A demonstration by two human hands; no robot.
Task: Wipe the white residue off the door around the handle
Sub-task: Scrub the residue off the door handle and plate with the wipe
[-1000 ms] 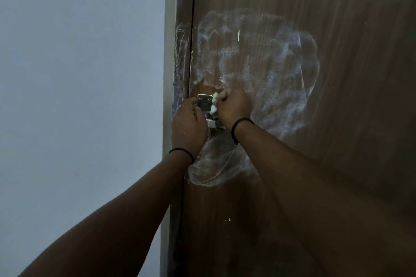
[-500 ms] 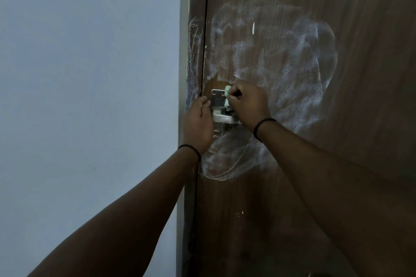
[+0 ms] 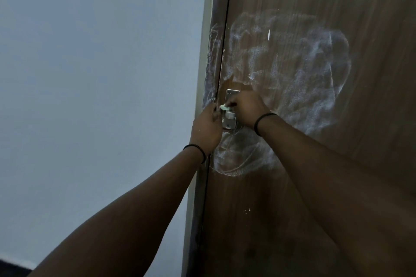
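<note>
A: Door (image 3: 292,209), brown wood grain, one item. Where is it?

B: Behind both hands, filling the view to their right. Pale wall (image 3: 90,74) lies to the left of the left hand.

A: Left hand (image 3: 208,128)?

B: At the door's edge, black band (image 3: 195,149) on the wrist. Fingers curl toward the edge; whether they grip anything, I cannot tell.

A: Metal plate (image 3: 230,94)?

B: Between the two hands, partly covered by the right one.

A: Right hand (image 3: 248,109)?

B: Fingers curled and pinching a small pale green cloth (image 3: 225,107) against the plate; black band on that wrist too.

A: Residue (image 3: 304,69)?

B: White smears above, right of and below the right hand, some also on the frame (image 3: 211,63) above the left hand.
</note>
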